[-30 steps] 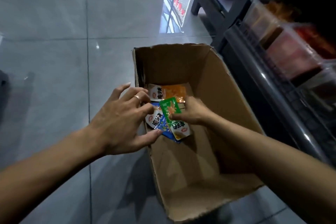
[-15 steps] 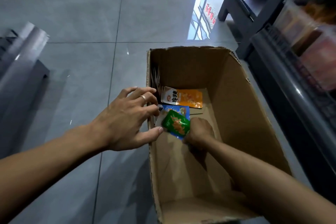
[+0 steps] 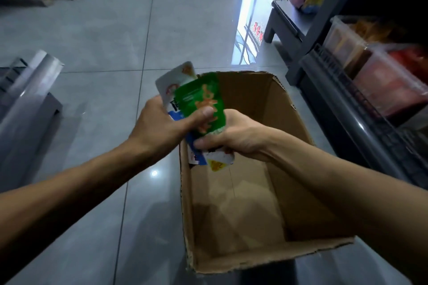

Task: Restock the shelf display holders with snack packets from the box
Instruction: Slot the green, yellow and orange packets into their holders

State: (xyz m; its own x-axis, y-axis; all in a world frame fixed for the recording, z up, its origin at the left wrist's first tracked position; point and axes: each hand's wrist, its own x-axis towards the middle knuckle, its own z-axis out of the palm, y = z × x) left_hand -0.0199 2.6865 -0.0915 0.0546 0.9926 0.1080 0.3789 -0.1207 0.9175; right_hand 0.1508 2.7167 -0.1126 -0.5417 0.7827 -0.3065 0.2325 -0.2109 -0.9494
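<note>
Right now both hands meet at the centre of the frame, above the far left corner of the cardboard box [image 3: 289, 146], sharing a small fan of snack packets. The left hand [image 3: 159, 127] has its thumb pressed flat on the green packet [image 3: 203, 99], fingers hidden behind the stack, so it is grasping the upper part. The right hand [image 3: 234, 139] curls around the lower ends, its thumb on the blue packet [image 3: 196, 150], with a white and yellow packet [image 3: 220, 162] poking out below. A white packet [image 3: 176, 81] stands up behind the green one. The packets' long axis runs roughly bottom to top of the frame, tilted slightly left. The display holders [image 3: 361, 58] sit on the shelf at the upper right of the frame, well apart from the stack, and the right hand is the nearer one, so I judge the carry goes rightward and up. What shows of the box floor looks bare
</note>
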